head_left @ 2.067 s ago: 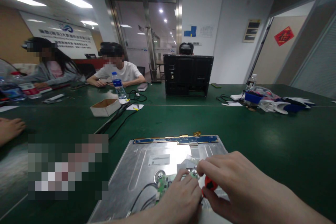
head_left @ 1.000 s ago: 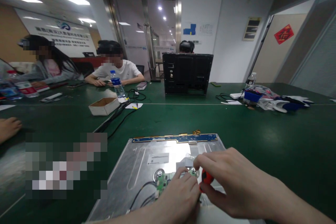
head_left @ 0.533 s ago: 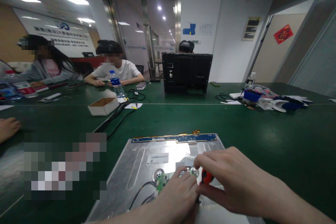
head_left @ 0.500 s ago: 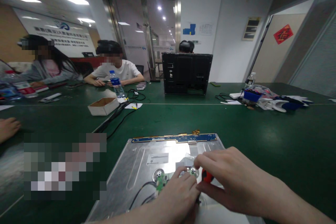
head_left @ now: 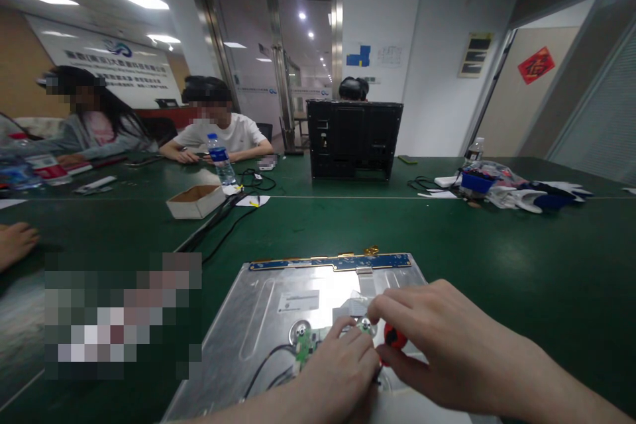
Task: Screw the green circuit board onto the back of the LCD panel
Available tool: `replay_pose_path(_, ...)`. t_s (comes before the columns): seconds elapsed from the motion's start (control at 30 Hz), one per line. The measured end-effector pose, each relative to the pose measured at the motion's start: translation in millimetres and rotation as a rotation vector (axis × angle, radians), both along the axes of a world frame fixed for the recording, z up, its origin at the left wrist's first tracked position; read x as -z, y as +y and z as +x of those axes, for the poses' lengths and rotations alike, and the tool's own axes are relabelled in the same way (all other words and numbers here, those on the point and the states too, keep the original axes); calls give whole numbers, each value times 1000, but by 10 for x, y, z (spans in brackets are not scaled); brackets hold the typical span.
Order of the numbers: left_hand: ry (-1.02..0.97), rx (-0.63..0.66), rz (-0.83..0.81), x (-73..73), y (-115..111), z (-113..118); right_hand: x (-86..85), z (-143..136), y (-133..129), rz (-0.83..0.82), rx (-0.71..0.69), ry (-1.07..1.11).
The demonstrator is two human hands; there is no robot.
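A silvery metal panel lies at the lower middle, with a blue circuit strip along its far edge. Near its centre is a green circuit board with black cables, partly covered by my left hand. That hand's fingers are bent over the board and close to the tool's lower end; whatever they grip is hidden. My right hand has thumb and fingers closed around a red and black screwdriver handle, which stands over the board's right side.
Across the green table stand a black monitor-like unit, a white box and a water bottle. A blue container sits among bags at right. Other people sit at far left; another person's hand rests at the left edge.
The red handle shows a little more, slightly to the right, between my right thumb and fingers. My left fingers have shifted very slightly; the panel stays put.
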State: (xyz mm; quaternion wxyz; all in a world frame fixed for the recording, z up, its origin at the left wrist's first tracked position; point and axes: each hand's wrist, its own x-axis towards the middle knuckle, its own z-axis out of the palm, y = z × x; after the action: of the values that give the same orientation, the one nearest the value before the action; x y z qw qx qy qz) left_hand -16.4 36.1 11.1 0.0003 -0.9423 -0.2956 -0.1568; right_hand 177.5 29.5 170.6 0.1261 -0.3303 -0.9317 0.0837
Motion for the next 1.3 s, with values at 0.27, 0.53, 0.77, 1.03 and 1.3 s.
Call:
replay_pose_path(0.27, -26, 20, 68, 112, 57, -3, 10, -9, -7, -1, 0, 9)
replay_pose_path(0.53, -5, 24, 80, 28, 32, 0, -1, -8, -14, -4, -4, -11)
replay_pose_path(0.77, -3, 25, 67, -33, 24, -1, -94, -5, -29, -105, -15, 16)
replay_pose_path(1.03, 0, 16, 41, -29, -1, -8, -4, -21, -9, 11, 13, -40)
replay_pose_path(1.3, 13, 7, 21, -33, 8, -2, -65, -4, -21, -18, -1, -31)
